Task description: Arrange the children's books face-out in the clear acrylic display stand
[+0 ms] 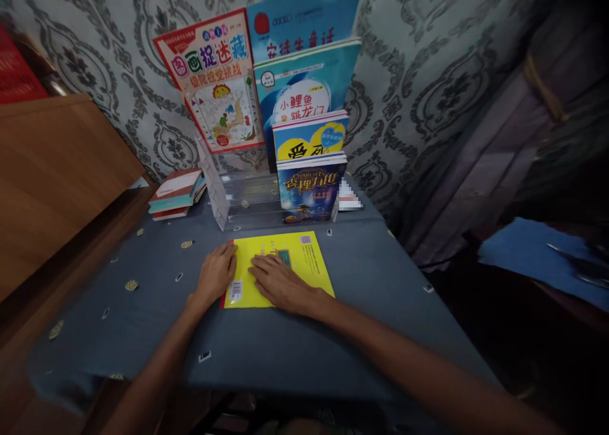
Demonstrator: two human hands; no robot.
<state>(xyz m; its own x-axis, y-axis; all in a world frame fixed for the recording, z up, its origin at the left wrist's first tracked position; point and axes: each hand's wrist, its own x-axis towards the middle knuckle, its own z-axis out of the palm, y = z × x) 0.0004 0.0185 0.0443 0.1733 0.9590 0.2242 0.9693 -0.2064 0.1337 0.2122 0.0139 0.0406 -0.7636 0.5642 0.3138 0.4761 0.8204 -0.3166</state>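
A yellow book (304,270) with a red spine lies closed on the table, its barcode at the lower left and a QR code at the upper right. My left hand (219,270) rests along the red spine edge, fingers stretched forward. Flat on the cover lies my right hand (280,284), with its fingers extended towards the left. Neither hand is wrapped around the book. Just beyond it stands a clear stepped book rack (247,200), which holds a dark blue book (309,191) in front, with several more upright books (311,92) in tiers behind.
A small pile of books (176,191) lies at the table's back left, beside a wooden cabinet (61,181). Patterned wallpaper (380,105) is behind the rack. At right are a curtain (476,188) and a blue cloth (528,254) with a dark metal object on it.
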